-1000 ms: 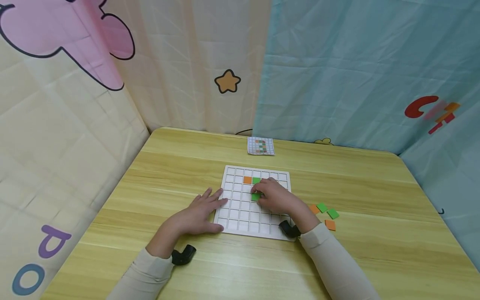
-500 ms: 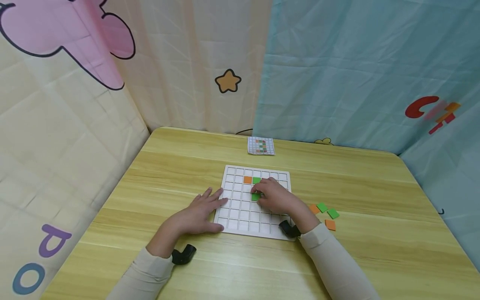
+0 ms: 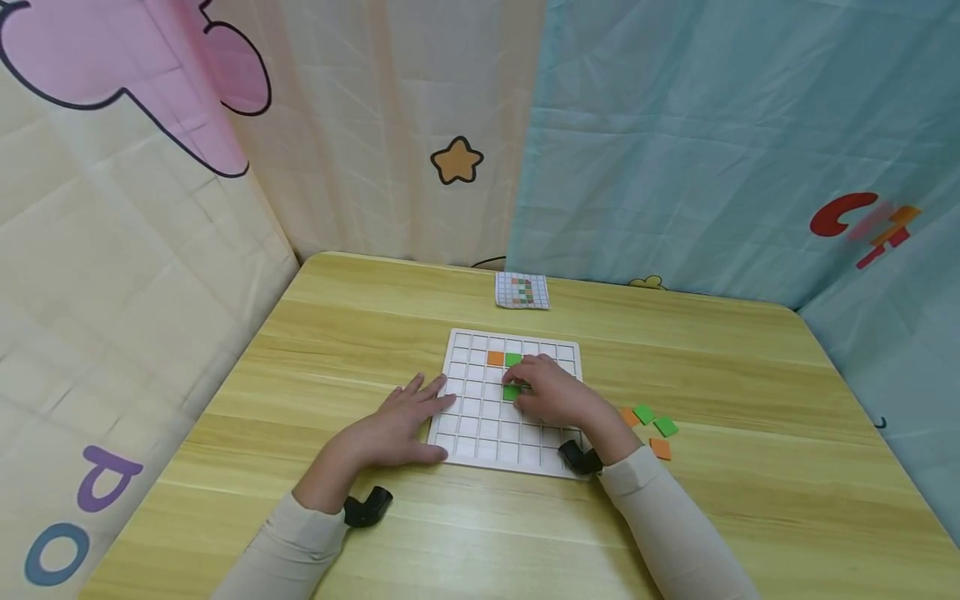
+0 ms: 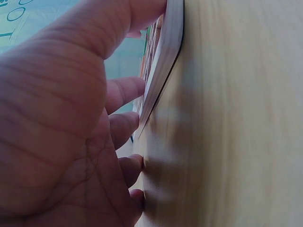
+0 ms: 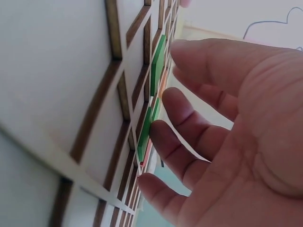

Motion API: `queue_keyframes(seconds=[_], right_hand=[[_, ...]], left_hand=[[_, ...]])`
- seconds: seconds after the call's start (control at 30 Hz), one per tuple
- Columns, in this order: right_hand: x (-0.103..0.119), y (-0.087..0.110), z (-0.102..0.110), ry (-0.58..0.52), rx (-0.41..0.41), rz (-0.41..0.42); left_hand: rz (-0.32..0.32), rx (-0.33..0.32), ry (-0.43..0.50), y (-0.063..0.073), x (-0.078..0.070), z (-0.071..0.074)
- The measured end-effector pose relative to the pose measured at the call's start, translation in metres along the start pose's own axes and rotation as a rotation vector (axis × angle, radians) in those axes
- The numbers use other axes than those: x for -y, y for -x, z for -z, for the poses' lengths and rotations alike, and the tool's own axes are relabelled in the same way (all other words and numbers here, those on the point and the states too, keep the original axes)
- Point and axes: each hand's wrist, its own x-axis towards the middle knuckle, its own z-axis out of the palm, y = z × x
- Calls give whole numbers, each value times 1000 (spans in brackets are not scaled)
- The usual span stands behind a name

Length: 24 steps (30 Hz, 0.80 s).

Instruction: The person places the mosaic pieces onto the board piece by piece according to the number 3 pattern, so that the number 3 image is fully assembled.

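Observation:
A white grid board [image 3: 468, 429] lies flat on the wooden table. My left hand [image 3: 393, 433] has its fingers spread, thumb and some fingertips resting on the board's left edge; in the left wrist view the other fingertips touch the table. Over the middle of the board, my right hand [image 3: 555, 392] has loosely bent fingers. Its thumb is close to a green tile [image 3: 512, 392]. In the right wrist view a fingertip touches another green tile [image 5: 144, 137], with a red tile [image 5: 146, 154] behind. An orange tile [image 3: 496, 358] and a green tile [image 3: 513, 359] sit higher up. My right hand hides some cells.
Right of the board lie several loose tiles, among them a green tile [image 3: 666, 427] and an orange tile [image 3: 660, 448]. A small printed card [image 3: 522, 291] with a coloured grid lies near the table's back edge. Printed curtains [image 3: 637, 150] hang behind the table.

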Motion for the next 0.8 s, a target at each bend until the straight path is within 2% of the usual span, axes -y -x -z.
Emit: queue_keyframes(seconds=[0.3,0.8], right_hand=[[-1,4,8,-49,-16,25],[-9,20,27,-64,-76,8]], left_hand=[[-6,0,-10,-1,-1,2],[-12,3,17,1,-2,2]])
